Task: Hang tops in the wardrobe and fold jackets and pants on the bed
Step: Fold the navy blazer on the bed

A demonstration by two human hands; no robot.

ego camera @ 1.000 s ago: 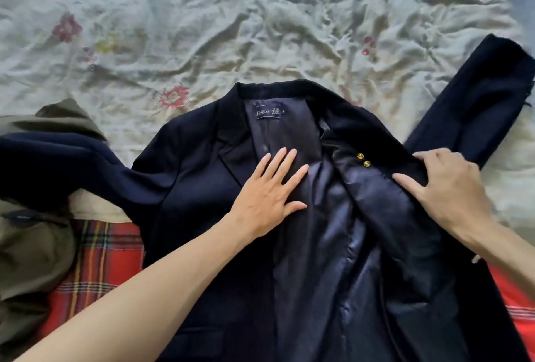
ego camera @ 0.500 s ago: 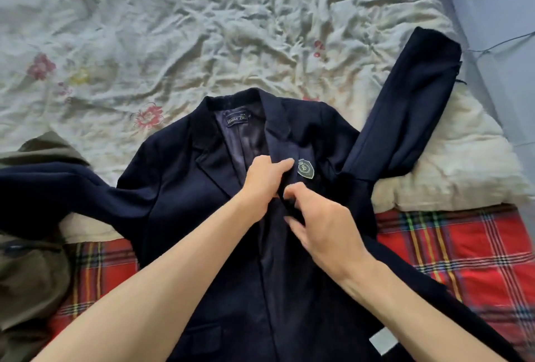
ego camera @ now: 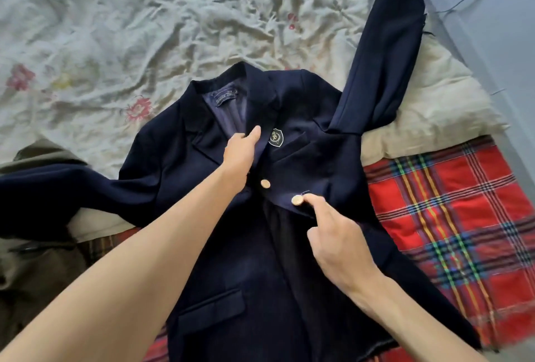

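Both forearms bare, extended over the jacket (ego camera: 173,164). Left hand (ego camera: 241,150) grips the jacket's front edge at chest level, thumb up. Right hand (ego camera: 335,237) lower down, index finger extended on top, thumb beneath, pinching the jacket's opposite front edge.

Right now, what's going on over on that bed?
A person is laying a navy blazer out flat on the bed, front side up. The left hand has its grip on a front edge below the collar, and the right hand pinches the other front panel beside a gold button. Both sleeves lie spread outward; nothing is folded yet.
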